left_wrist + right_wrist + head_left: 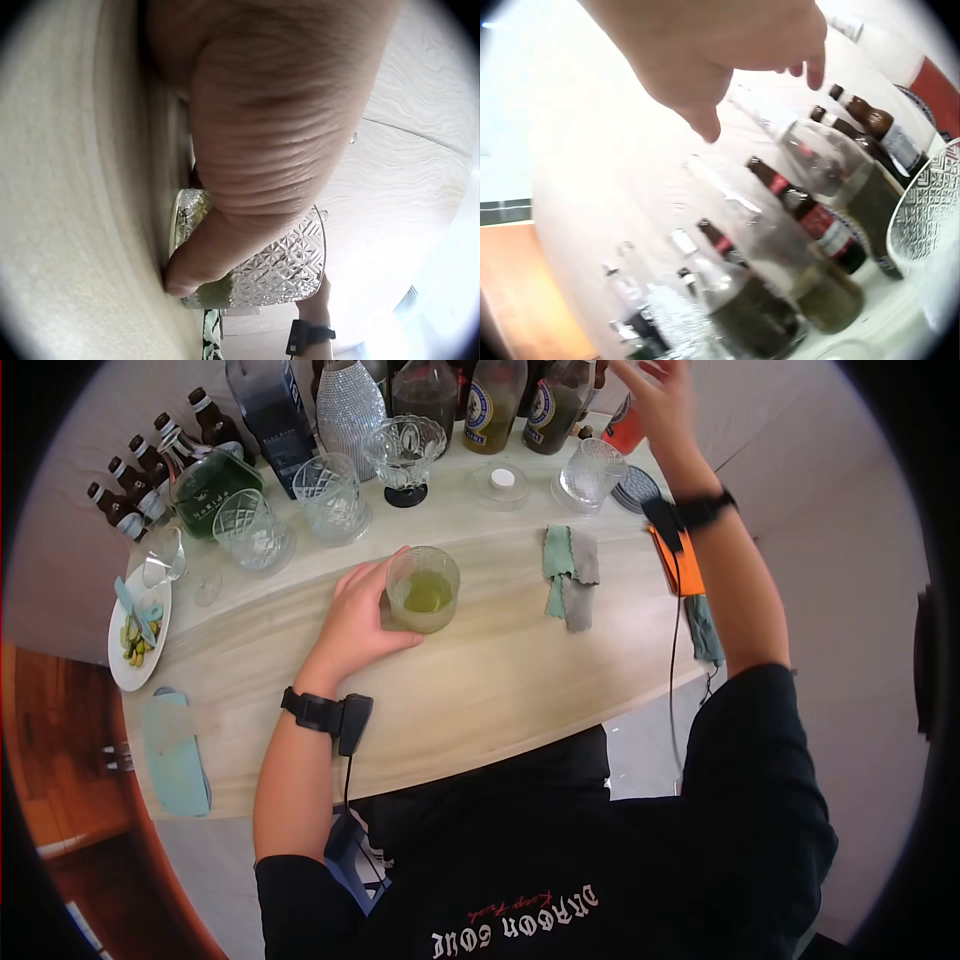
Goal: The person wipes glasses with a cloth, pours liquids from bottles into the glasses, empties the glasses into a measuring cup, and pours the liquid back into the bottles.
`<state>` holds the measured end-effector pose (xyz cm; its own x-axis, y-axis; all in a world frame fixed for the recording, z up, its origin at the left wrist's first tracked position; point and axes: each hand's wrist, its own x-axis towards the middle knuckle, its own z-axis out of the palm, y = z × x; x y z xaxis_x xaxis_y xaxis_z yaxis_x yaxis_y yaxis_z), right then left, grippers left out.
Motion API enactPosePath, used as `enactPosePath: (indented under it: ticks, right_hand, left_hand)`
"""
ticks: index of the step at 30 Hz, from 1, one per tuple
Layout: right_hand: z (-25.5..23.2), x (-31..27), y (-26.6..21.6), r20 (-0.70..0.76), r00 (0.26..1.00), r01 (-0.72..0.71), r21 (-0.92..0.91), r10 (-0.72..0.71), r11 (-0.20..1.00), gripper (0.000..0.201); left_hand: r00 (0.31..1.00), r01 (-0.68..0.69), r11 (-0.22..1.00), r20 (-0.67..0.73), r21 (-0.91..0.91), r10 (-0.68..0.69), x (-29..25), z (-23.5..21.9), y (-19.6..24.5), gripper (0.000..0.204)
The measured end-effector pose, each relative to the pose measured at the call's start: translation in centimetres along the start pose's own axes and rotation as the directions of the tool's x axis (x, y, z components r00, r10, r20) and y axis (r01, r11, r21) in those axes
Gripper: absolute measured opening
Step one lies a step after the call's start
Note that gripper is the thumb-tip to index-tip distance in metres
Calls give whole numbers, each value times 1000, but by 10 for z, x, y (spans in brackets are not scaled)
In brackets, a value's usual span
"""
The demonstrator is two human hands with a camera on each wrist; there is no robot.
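Observation:
A patterned glass [424, 590] with green liquid stands on the table, and my left hand [362, 615] is curled round its left side. The left wrist view has the thumb along the wall of the glass [281, 262]. At the top right, my right hand [660, 405] is raised beside a bottle of red liquid [624, 428]. In the right wrist view the right hand [727, 56] hangs above several bottles, thumb and fingers apart, with nothing seen between them.
Along the back stand bottles [492, 410], a glittery silver bottle [350, 410], a green decanter [215, 490] and cut glasses [330, 500]. Cloths [572, 575] lie right of centre, an orange cloth [677, 565] at the right edge. A plate [122, 660] of food is at the left.

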<state>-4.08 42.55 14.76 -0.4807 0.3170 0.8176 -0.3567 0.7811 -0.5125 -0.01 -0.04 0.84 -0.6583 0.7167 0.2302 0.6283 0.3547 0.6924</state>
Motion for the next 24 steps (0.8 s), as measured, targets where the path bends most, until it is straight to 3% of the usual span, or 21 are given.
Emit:
enactPosePath:
  ticks: [1,3,4,5,7,8,9,11,13,15,19,21,22,23,24]
  right_hand:
    - [-26,-22,-39,71,997,-33,184,20,982,35]
    - [-58,-82,-66,293,955,-11,205,-50,979,28]
    - [-69,-106,-90,546,837,-26,121,-44,992,31]
    - [-75,-125,-109,752,659,-23,32,-9,999,35]
    - [-75,-161,-105,837,547,87,-41,-13,995,43]
    - [-76,-171,-96,851,516,17,-121,95,993,49]
    - [-77,-180,-84,840,533,4,-123,102,992,49]
    - [-78,-189,-60,875,473,125,-180,101,976,58]
    - [-76,-191,-51,855,513,112,-156,78,981,53]
    - [-73,-187,-53,851,504,43,-195,147,980,40]
    - [-59,-186,-71,826,484,66,-363,288,930,28]
    - [-48,-201,-74,729,558,-232,-322,397,918,21]
    - [-40,-211,-71,726,534,-368,-263,434,892,15]
    - [-33,-216,-82,727,536,-362,-261,429,895,15]
    - [-23,-224,-95,713,525,-648,-18,465,761,15]
  left_hand:
    - [1000,3,1000,-7,4,-3,0,0,1,99]
    - [1000,4,1000,-24,13,-3,2,-1,0,99]
    - [1000,-9,1000,-14,13,9,3,-1,-1,98]
    - [1000,-23,1000,5,15,23,3,0,-2,98]
    - [1000,-12,999,4,33,12,1,1,-2,96]
    - [1000,-1,999,-8,43,1,1,1,-2,94]
    - [1000,-13,998,8,57,12,1,1,-3,94]
    - [1000,18,999,6,-33,-18,1,1,-3,90]
    - [1000,15,999,9,-46,-14,2,3,-8,90]
    - [1000,16,998,1,-67,-16,2,4,-12,89]
    - [1000,15,997,-4,-81,-16,1,7,-16,90]
    - [1000,6,996,-10,-88,-7,3,6,-17,90]
    - [1000,1,994,-4,-105,-1,4,6,-16,90]
    - [1000,-1,992,3,-124,1,3,6,-15,90]
    - [1000,1,992,-1,-122,-1,2,6,-15,90]
